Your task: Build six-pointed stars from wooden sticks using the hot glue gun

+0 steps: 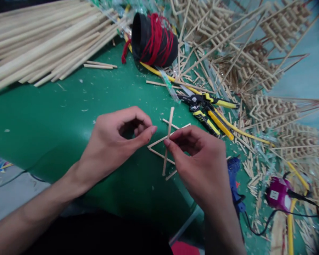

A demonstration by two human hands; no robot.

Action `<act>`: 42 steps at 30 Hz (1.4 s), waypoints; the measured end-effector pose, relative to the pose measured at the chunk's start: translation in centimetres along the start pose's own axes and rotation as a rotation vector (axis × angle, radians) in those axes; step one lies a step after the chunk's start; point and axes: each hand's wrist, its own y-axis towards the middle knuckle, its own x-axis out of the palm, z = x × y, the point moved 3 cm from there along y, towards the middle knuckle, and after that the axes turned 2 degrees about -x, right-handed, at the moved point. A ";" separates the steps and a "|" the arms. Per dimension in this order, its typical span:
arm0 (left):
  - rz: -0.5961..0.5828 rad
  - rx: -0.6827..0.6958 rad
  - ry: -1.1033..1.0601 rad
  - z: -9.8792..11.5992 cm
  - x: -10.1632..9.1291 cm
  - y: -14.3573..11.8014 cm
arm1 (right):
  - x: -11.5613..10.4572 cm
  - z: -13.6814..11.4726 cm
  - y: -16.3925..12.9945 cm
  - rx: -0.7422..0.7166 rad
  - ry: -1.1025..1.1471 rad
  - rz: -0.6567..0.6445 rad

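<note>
Left to right: a pile of long sticks [42,42] lies at the far left of the green table [55,117]. The left hand [114,141] is curled, thumb and forefinger nearly closed; whether it pinches anything cannot be told. Just right of it, at mid-table, the right hand [202,166] pinches a small frame [167,141] of thin pale sticks crossing at angles. The joints look frail; uneven finger pressure could likely twist them apart. Cutters [210,109] lie beyond, a glue gun [234,180] nearer.
</note>
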 end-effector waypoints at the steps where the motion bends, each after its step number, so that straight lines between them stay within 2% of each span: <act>1: -0.005 0.030 0.046 0.0 -0.1 -0.2 | 0.1 0.1 -0.1 0.010 -0.022 -0.021; 4: -0.039 0.136 0.205 -0.2 -0.5 -0.8 | 0.2 0.5 -0.4 0.022 -0.090 -0.048; 9: -0.137 0.354 0.433 -0.4 -0.4 -1.4 | 0.3 0.7 -0.8 -0.028 -0.198 -0.008; 14: -0.212 0.570 0.533 -0.7 0.4 -1.6 | 0.6 0.7 -0.9 -0.076 -0.225 -0.001; 19: -0.231 0.597 0.594 -1.3 1.0 -1.8 | 0.9 0.9 -1.0 -0.094 -0.214 0.031; 26: -0.288 0.627 0.628 -0.9 1.1 -1.5 | 1.2 0.8 -1.1 -0.102 -0.169 0.042; 42: -0.300 0.630 0.629 -1.2 1.3 -1.7 | 1.5 1.1 -1.5 -0.189 -0.260 0.107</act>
